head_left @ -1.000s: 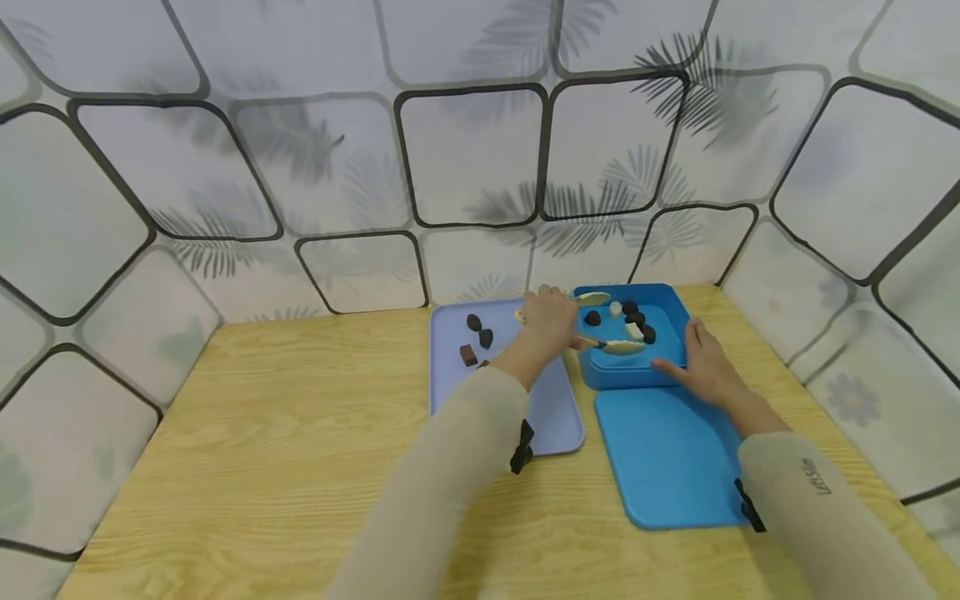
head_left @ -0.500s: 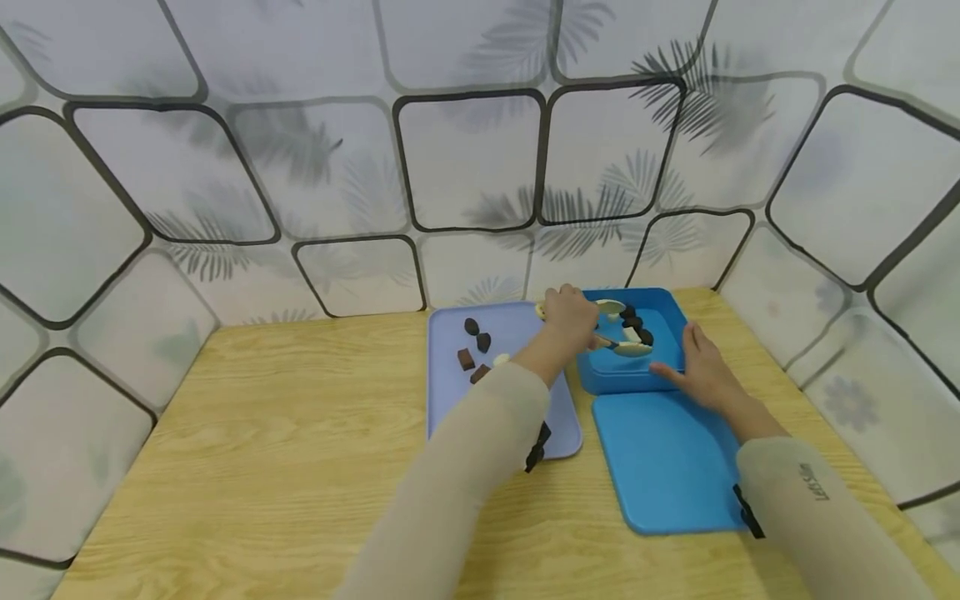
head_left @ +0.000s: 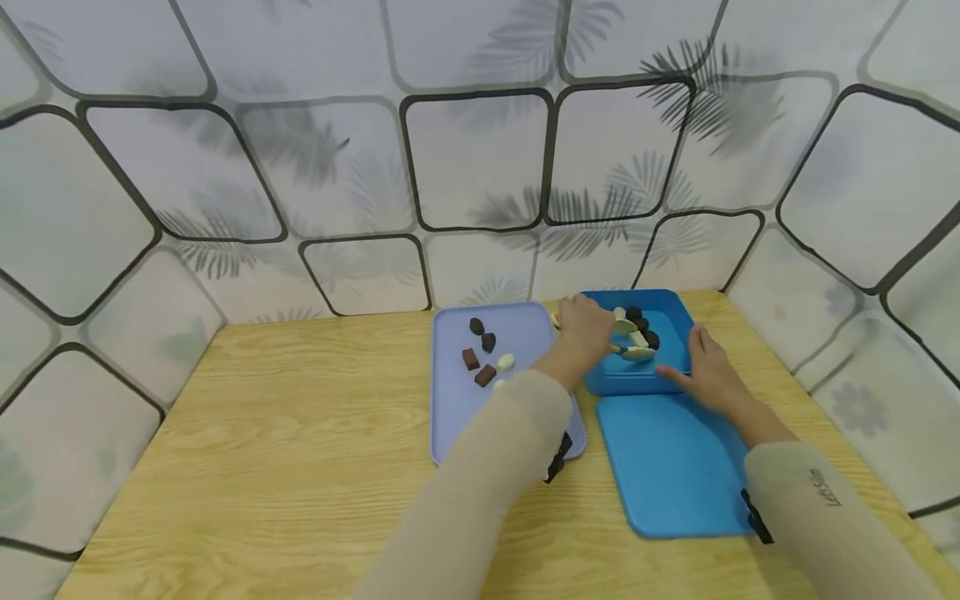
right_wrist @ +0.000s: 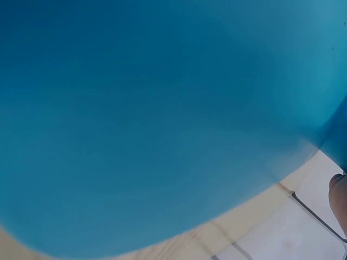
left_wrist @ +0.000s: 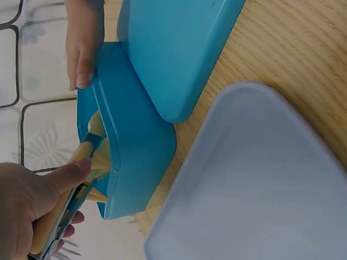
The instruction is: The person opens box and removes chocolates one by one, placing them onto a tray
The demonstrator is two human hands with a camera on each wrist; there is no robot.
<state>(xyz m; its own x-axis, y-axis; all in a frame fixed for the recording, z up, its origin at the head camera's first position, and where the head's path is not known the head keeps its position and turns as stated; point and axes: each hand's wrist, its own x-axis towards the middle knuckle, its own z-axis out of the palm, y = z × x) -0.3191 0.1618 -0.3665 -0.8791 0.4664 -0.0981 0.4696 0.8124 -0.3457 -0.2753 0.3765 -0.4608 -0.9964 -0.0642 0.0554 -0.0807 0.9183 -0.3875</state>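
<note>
My left hand point(head_left: 588, 329) holds a pair of tongs point(left_wrist: 50, 225) with pale yellow handles, its thumb pressed on one arm. The tong heads point(head_left: 637, 354) reach down into a blue box point(head_left: 626, 383). Dark chocolate-like pieces point(head_left: 652, 340) and a white piece point(head_left: 637, 338) lie close by the heads; whether the tongs pinch a piece is hidden. My right hand point(head_left: 712, 375) rests at the box's front right corner with straight fingers on the side and thumb at the front rim. Blue plastic fills most of the right wrist view.
Left of the box lies a lilac tray point(head_left: 453, 417) with dark pieces point(head_left: 477, 326), brown blocks point(head_left: 485, 375) and white pieces point(head_left: 506, 362). A flat blue lid point(head_left: 675, 467) lies in front of the box. Patterned cloth walls point(head_left: 480, 158) stand behind the wooden table point(head_left: 300, 450).
My left hand has moved to the right, carrying the tongs farther over the box. The tong heads are lower and closer together. My right hand has stayed at the box corner.
</note>
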